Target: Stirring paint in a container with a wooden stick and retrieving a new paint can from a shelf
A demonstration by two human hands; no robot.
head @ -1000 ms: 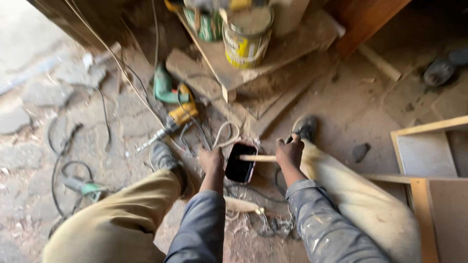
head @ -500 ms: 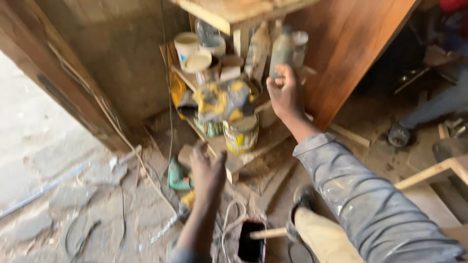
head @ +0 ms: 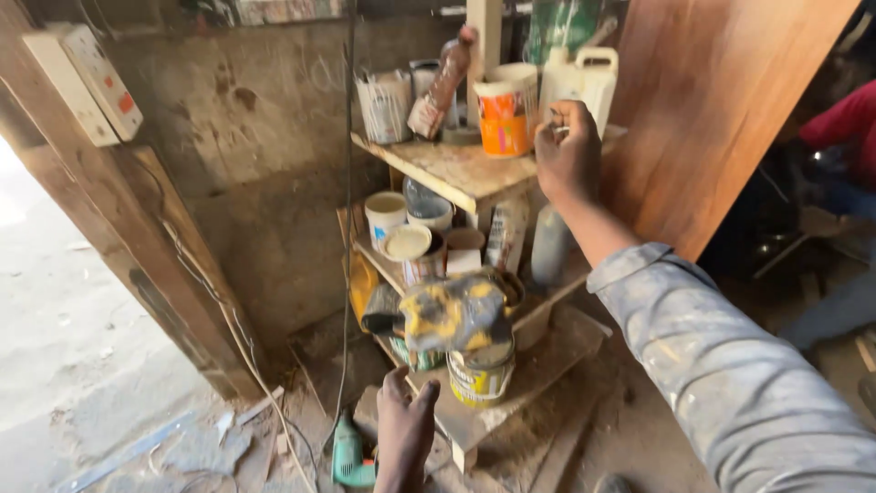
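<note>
Right hand (head: 568,151) is now up at the top shelf (head: 456,169), fingers curled but empty, beside the white jug (head: 584,82), while the left hand (head: 406,424) has dropped the phone, hanging open near the paint tin (head: 481,379).

The shelf top (head: 456,173) by the right hand (head: 568,151) is raw, rough wood caked in dust and dried splatter, while the big board (head: 721,110) leaning next to it is smooth reddish wood with a soft sheen. The white jug (head: 584,82) and the orange-and-white tub (head: 506,110) look like plastic, matt and grubby, and the tin (head: 481,376) down low near the left hand (head: 406,429) is metal with a paint-smeared label. Sleeve (head: 730,383) is grey cloth, dusty and flecked with paint.
</note>
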